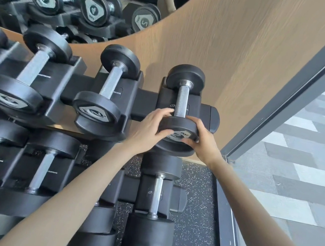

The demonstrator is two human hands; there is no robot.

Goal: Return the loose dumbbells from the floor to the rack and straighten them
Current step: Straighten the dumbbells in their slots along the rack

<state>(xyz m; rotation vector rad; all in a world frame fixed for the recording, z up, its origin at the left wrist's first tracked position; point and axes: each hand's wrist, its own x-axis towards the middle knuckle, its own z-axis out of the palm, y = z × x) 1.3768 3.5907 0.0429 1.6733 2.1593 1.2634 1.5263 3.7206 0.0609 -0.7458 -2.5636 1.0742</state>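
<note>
two bare forearms (75,190) lowest in the view, reaching forward to the top tier of a black tiered dumbbell rack (145,101). left hand (150,127) curled round the left side of the near head of a small black round-headed dumbbell with a knurled steel handle (180,102), thumb on the face, fingers over the rim. right hand (201,141) gripping the same head from the right, fingertips on its grey label. both hands narrow and holding this one head. lying in the last cradle at the right end of the top tier, handle pointing away, far head toward the light wood-grain wall panel (231,49). just beside on the left, a similar black dumbbell with a grey label (108,85) in its own cradle. below, on the lower tier, another black dumbbell (155,197). under the rack, black speckled rubber floor (199,191). behind, a curved mirror (69,3) repeating the row.
</note>
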